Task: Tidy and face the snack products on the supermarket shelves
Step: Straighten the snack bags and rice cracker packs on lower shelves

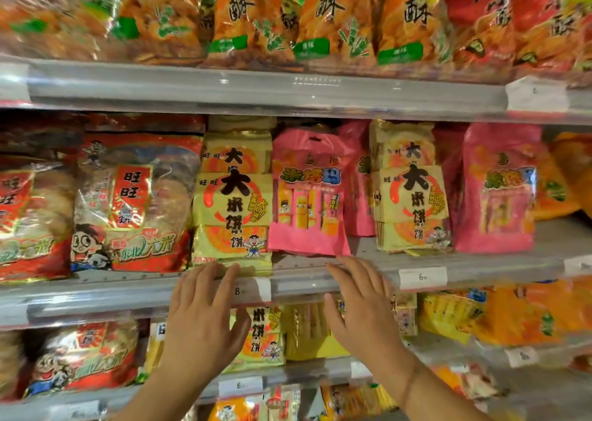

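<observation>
Both my hands are up at the middle shelf (368, 271) and neither one holds anything. My left hand (200, 319) has its fingers straight and spread, the tips reaching the shelf lip right under the yellow rice cracker bag (232, 215). My right hand (363, 308) is flat and relaxed too, fingertips at the rail just below the pink snack bag (307, 196).

That yellow bag, at twelve o'clock from my left hand, stands upright and shows big black characters, 大米饼, with 旺旺 small at its top left and a cartoon boy at the bottom corner. A price tag (253, 291) reading 8 sits on the rail between my hands.

The pink bag stands just beside it, at twelve o'clock from my right hand; its window shows yellow and pink stick packs inside. The writing on it is too blurred to read.

At nine o'clock, a red bag (134, 203) marked 旺旺 shows round pale crackers through clear film. At two o'clock stands a second yellow bag (413, 193) with the same black characters, then another pink bag (499, 190). A tag (423, 277) below reads 6.

Up at twelve o'clock on the top shelf hang orange bags (320, 17), each with 酥 on it.
</observation>
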The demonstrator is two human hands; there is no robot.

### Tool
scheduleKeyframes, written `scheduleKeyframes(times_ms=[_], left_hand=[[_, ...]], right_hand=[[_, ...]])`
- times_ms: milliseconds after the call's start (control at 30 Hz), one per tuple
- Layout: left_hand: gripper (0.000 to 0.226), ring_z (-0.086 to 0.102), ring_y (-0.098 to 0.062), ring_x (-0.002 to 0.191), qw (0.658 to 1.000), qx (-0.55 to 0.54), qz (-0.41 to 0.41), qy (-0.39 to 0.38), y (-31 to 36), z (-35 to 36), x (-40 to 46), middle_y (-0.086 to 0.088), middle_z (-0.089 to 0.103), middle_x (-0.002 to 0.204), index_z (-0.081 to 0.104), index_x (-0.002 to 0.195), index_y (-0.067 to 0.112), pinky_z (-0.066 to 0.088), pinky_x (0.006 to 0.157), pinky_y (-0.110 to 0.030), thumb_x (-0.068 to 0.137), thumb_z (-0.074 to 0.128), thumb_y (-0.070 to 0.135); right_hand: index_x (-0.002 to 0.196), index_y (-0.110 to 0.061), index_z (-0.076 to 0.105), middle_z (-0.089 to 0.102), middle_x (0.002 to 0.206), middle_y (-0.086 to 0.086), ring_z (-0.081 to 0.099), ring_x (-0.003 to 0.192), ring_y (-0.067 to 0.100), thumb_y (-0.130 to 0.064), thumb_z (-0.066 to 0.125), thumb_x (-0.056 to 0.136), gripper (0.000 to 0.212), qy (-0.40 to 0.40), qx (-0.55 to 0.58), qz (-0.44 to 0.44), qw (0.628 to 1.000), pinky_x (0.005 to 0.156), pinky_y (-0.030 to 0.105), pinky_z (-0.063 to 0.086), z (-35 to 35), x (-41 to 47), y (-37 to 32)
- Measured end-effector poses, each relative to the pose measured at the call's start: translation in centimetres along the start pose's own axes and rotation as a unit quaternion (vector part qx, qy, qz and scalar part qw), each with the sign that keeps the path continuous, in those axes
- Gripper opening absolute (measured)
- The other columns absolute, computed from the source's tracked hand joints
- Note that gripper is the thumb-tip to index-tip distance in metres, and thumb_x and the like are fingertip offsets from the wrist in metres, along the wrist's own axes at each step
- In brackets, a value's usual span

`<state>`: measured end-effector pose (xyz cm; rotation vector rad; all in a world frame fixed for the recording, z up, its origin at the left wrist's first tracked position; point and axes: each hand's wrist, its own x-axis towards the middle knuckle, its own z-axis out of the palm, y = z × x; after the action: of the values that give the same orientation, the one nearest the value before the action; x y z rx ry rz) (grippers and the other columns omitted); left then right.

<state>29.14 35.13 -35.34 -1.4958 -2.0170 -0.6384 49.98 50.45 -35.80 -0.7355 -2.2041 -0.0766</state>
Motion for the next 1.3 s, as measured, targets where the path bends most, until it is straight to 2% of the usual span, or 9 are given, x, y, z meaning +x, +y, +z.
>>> scheduleKeyframes(times_ms=[167,333,433,533,900,1000,1100,1167,1300], left_hand=[[0.043,0.053,-0.034,0.092,0.999,-0.035,-0.034,0.0,0.0,-2.1,2.3,-0.011,0.056,0.103,0.066,0.1,0.01,0.039,0.078,-0.044,0.079,0.046,0.042],[0.042,0.047,-0.036,0.11,0.992,-0.056,-0.108,-0.015,-1.3,-4.0,6.4,-0.014,0.048,0.124,0.057,0.114,0.019,0.042,0.089,-0.048,0.082,0.06,0.046],[0.071,0.039,-0.038,0.124,0.991,-0.021,-0.122,-0.052,-1.2,-3.6,8.0,-0.017,0.038,0.138,0.048,0.131,0.019,0.039,0.099,-0.05,0.077,0.066,0.061],[0.092,0.028,-0.037,0.133,0.987,-0.002,-0.132,-0.094,-0.7,-2.9,8.7,-0.016,0.026,0.145,0.034,0.146,0.023,0.033,0.108,-0.048,0.074,0.061,0.072],[0.074,0.029,-0.036,0.133,0.991,-0.12,-0.061,-0.023,1.4,-2.8,9.1,-0.016,0.036,0.146,0.038,0.147,0.016,0.028,0.107,-0.051,0.086,0.061,0.05],[0.081,0.035,-0.023,0.134,0.948,-0.306,-0.069,-0.057,3.7,-3.1,9.7,-0.004,0.039,0.148,0.029,0.15,0.022,0.034,0.108,-0.044,0.084,0.06,0.058],[0.074,0.066,-0.013,0.093,0.85,-0.495,-0.154,-0.098,6.4,-3.5,11.0,0.013,0.063,0.105,0.035,0.13,0.043,0.06,0.071,-0.039,0.07,0.075,0.06],[0.064,0.064,-0.002,0.066,0.844,-0.505,-0.172,-0.066,7.2,-2.8,11.7,0.02,0.063,0.081,0.041,0.114,0.041,0.052,0.05,-0.029,0.066,0.082,0.053],[0.056,0.061,-0.002,0.058,0.821,-0.526,-0.22,-0.034,7.3,-1.9,12.3,0.002,0.062,0.08,0.05,0.102,0.031,0.053,0.05,-0.028,0.062,0.087,0.044]], right_hand=[[0.107,-0.018,0.068,0.06,0.118,-0.005,0.05,0.112,0.015,-0.029,0.051,0.088,0.028,0.004,0.052,-0.014,0.999,0.1,0.029,0.036,-0.9,1.1,0.6],[0.099,-0.026,0.064,0.057,0.097,-0.018,0.056,0.086,-0.005,-0.033,0.06,0.089,0.013,-0.023,0.195,0.118,0.974,0.073,0.01,0.046,-3.4,4.3,1.1],[0.1,-0.035,0.052,0.053,0.095,-0.019,0.054,0.083,-0.005,-0.068,0.053,0.078,0.04,-0.072,0.143,0.182,0.97,0.068,0.011,0.045,-4.2,7.1,0.7],[0.114,-0.026,0.052,0.06,0.096,-0.009,0.063,0.091,0.017,-0.085,0.044,0.07,0.073,-0.129,0.069,0.223,0.964,0.079,0.036,0.055,-3.8,9.7,-0.2],[0.094,-0.034,0.048,0.066,0.09,-0.009,0.064,0.083,0.011,-0.045,0.078,0.076,0.037,-0.103,0.248,0.29,0.919,0.072,0.032,0.053,-2.2,9.8,0.3],[0.092,-0.04,0.047,0.066,0.09,-0.011,0.064,0.082,0.001,-0.042,0.079,0.075,0.036,-0.074,0.282,0.272,0.917,0.074,0.028,0.054,-2.6,8.9,0.3],[0.092,-0.048,0.047,0.063,0.085,-0.02,0.06,0.08,-0.013,-0.043,0.077,0.076,0.035,-0.052,0.287,0.249,0.924,0.067,0.013,0.05,-3.4,8.4,0.0],[0.094,-0.046,0.046,0.064,0.088,-0.017,0.062,0.08,-0.004,-0.05,0.074,0.073,0.035,-0.06,0.269,0.229,0.934,0.072,0.025,0.054,-4.2,8.5,-0.1],[0.126,-0.037,0.046,0.061,0.112,-0.019,0.06,0.097,0.004,-0.061,0.066,0.077,0.058,-0.134,0.245,0.163,0.946,0.087,0.032,0.052,-6.2,8.4,1.6]])
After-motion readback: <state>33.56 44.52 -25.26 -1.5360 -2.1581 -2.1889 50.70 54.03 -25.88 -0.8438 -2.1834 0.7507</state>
